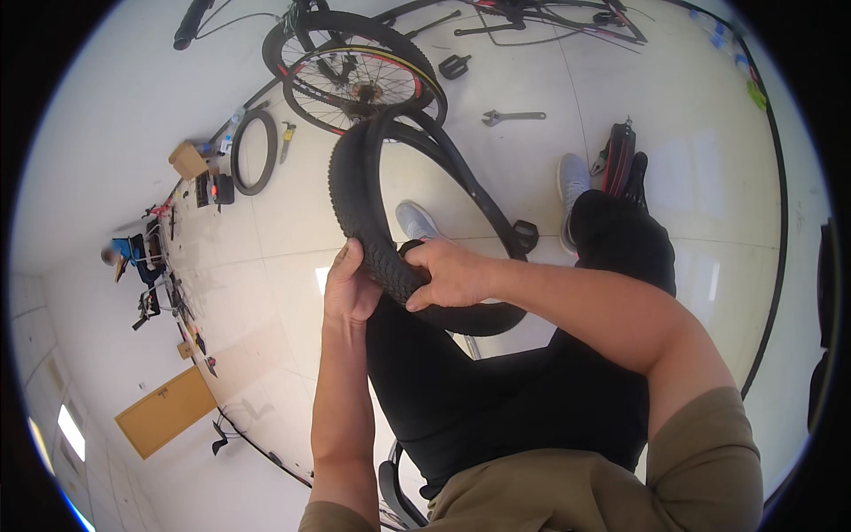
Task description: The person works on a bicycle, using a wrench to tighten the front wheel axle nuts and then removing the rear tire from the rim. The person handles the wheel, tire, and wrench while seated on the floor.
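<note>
Biggest risk I see here: that knobby black tire (pixel 372 222) is floppy off the rim, so if either hand eases up, the free loop could spring sideways or drop onto the floor, maybe knocking into the bicycle wheel (pixel 355 75) lying just beyond it. It's held up over the person's lap, bottom arc near the knees, top arc reaching toward that wheel. The left hand (pixel 348 288) has its grip wrapped shut around the tread on the outer side, thumb up along the rubber. The right hand (pixel 452 273) is clamped closed on the same stretch from the inside, fingers curled over the bead, right beside the left one and nearly touching. With both hands bunched in one spot, nothing steadies the far side. A wrench (pixel 512 116) lies on the floor past the tire, well apart.
</note>
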`<state>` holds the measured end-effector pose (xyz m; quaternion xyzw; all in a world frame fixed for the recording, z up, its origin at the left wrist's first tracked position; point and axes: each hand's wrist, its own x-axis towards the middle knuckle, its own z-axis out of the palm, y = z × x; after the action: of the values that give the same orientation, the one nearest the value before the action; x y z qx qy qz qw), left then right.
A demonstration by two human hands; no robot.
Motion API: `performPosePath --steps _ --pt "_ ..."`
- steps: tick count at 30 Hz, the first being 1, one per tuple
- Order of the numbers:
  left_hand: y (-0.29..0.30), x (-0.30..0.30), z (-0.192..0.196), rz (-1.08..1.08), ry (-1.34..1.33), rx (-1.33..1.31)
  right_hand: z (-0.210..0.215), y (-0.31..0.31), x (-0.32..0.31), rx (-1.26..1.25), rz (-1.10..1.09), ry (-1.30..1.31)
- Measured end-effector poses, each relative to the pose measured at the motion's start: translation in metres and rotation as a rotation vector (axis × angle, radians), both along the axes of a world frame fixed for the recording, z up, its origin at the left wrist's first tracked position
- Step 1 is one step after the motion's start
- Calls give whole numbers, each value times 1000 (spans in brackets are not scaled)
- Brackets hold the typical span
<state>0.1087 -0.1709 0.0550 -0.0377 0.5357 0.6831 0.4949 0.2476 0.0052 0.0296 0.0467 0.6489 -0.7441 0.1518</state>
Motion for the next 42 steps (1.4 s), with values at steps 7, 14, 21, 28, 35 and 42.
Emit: performPosePath --steps 7,14,21,28,35,42 --pt "-3 29 -17 43 23 36 -18 -4 6 282 88 -12" --pt "2 49 -22 -90 -7 -136 -29 2 -8 181 -74 -166" --pt "2 62 -5 -305 116 -289 -28 4 -22 -474 -459 -468" --pt "16 39 12 5 144 -124 -42 -2 -22 -459 -481 -443" --pt "19 -3 6 -22 142 -199 -41 -4 -23 -427 -400 -480" --pt "20 4 11 -41 114 -186 -37 -3 -21 -255 -491 -297"
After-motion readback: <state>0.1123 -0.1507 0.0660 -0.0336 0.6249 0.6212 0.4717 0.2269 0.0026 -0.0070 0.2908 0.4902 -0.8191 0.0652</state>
